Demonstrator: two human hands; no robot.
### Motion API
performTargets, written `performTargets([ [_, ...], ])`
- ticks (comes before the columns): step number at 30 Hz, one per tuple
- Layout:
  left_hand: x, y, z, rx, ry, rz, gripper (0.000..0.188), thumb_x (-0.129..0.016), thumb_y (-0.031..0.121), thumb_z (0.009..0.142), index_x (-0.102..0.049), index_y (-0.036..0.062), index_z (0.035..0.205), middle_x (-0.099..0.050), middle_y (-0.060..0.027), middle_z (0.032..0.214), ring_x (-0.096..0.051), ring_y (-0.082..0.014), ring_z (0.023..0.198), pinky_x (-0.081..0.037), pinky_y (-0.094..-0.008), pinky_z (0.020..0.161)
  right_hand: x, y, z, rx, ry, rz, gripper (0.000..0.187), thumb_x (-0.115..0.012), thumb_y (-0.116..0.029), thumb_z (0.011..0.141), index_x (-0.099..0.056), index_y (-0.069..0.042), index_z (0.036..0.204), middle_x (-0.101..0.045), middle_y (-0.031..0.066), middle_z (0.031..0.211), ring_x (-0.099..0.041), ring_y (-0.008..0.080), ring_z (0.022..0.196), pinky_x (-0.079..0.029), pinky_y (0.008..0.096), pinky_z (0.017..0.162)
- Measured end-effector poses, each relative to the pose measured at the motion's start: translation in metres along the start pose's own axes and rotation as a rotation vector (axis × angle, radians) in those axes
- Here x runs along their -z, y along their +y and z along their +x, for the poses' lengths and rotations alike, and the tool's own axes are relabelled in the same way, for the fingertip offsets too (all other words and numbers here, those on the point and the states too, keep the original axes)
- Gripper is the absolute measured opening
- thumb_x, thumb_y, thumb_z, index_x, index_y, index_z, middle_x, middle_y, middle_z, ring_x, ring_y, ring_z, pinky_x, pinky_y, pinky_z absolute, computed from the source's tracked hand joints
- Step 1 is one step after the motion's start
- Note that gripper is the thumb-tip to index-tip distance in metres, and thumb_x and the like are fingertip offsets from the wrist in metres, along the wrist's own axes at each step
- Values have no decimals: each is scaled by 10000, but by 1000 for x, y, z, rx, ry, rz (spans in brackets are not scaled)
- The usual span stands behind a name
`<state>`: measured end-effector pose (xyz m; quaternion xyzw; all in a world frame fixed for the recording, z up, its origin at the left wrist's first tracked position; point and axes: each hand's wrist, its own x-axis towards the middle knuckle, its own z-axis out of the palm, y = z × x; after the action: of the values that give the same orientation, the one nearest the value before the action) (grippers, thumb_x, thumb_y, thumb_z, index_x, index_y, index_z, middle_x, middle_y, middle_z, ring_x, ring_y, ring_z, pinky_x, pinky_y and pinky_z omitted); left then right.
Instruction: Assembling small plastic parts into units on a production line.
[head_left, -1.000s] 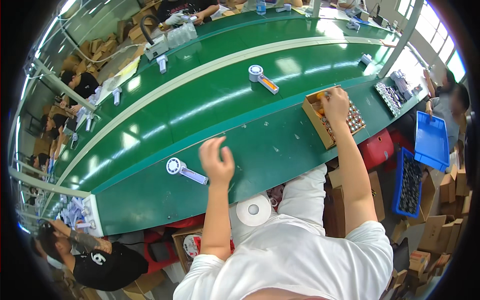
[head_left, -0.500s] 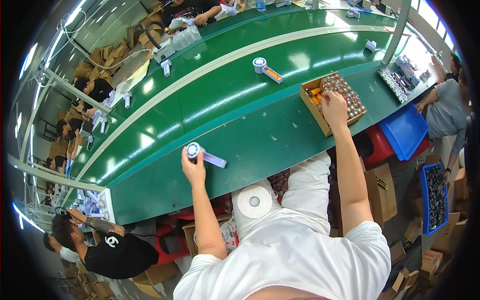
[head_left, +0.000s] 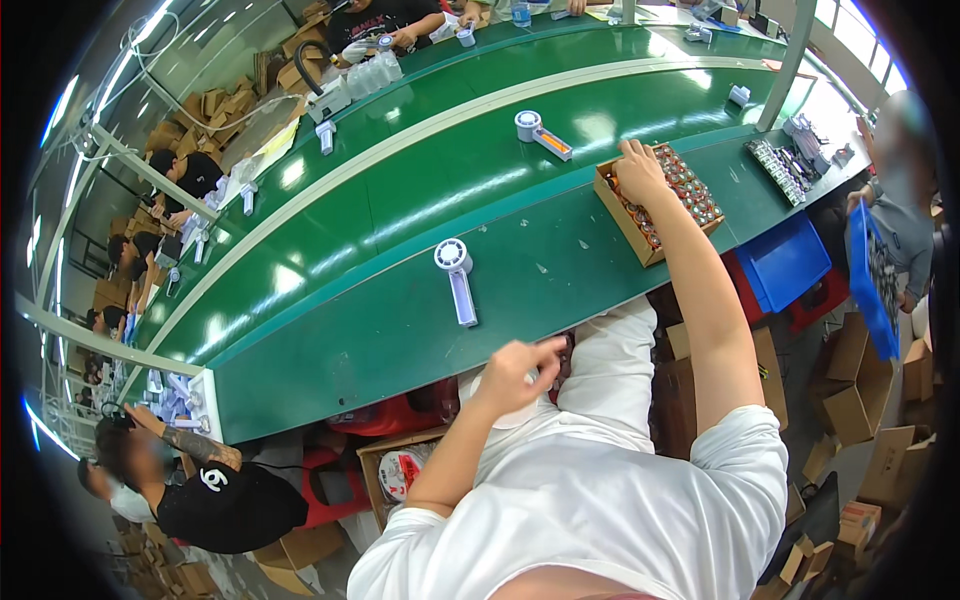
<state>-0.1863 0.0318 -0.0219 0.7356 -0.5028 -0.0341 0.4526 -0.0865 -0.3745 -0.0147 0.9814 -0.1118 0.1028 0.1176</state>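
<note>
My left hand (head_left: pixel 518 378) is held over my lap, just off the table's near edge. It holds nothing; its index finger is stretched out and the others are partly bent. In front of it a white handheld fan (head_left: pixel 452 256) lies on the green table, its round head away from me and its handle open as a hollow trough. My right hand (head_left: pixel 640 174) reaches over the far left part of a cardboard box (head_left: pixel 652 248). Upright cylindrical batteries (head_left: pixel 690 198) with metal tops fill this box in rows. The right fingertips are bent down and partly hidden.
Another white fan (head_left: pixel 528 124) with an orange battery in its handle lies on the green conveyor belt (head_left: pixel 400 170). A roll of white material (head_left: pixel 515 415) rests on my lap, partly covered. A metal post (head_left: pixel 790 65) and a blue tray (head_left: pixel 785 262) are at the right. Co-workers sit around the line.
My left hand has let go of the fan and drawn back over my lap. The fan now lies further right with its handle toward me. My right hand has shifted to the box's far left corner.
</note>
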Motion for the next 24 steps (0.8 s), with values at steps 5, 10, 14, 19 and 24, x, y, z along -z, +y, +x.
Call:
performTargets([
  [5,2,-9,-59,184,130,1,251,-681,57,825,-683,46,1076,-719,-72,798,-694,-196,765,-528,-292,697,10,-5,-10,90,103,172,143,-685,-157,802,-722,-135,938,-496,117,1328,-430,295,1263,-364,405,1049],
  [10,19,-41,-90,397,573,25,358,-695,101,837,-630,18,1179,-677,-110,920,-651,-188,808,-507,-293,695,-1,-4,-15,-37,351,456,189,-612,-176,900,-622,-90,1069,-520,150,1292,-469,329,1216,-379,442,1022],
  [14,37,-47,-54,359,675,292,504,-717,169,836,-549,15,1285,-602,-148,1156,-604,-228,1004,-488,-326,793,-11,10,-13,-123,668,882,169,-547,-143,965,-565,-5,1061,-608,186,1128,-579,339,1053,-465,376,919],
  [19,37,-86,-30,473,479,282,685,-744,221,800,-445,24,1384,-553,-157,1181,-556,-299,1064,-467,-380,849,67,-51,-43,-355,465,1898,283,-361,-212,1062,-483,25,1159,-607,125,1014,-634,194,865,-519,317,824],
  [24,23,-49,0,278,631,638,501,-725,235,828,-582,15,1254,-589,-147,1087,-600,-264,928,-477,-343,842,122,-111,-119,-263,74,2054,355,-466,-312,1026,-482,-59,1275,-588,75,863,-549,108,681,-426,229,516],
])
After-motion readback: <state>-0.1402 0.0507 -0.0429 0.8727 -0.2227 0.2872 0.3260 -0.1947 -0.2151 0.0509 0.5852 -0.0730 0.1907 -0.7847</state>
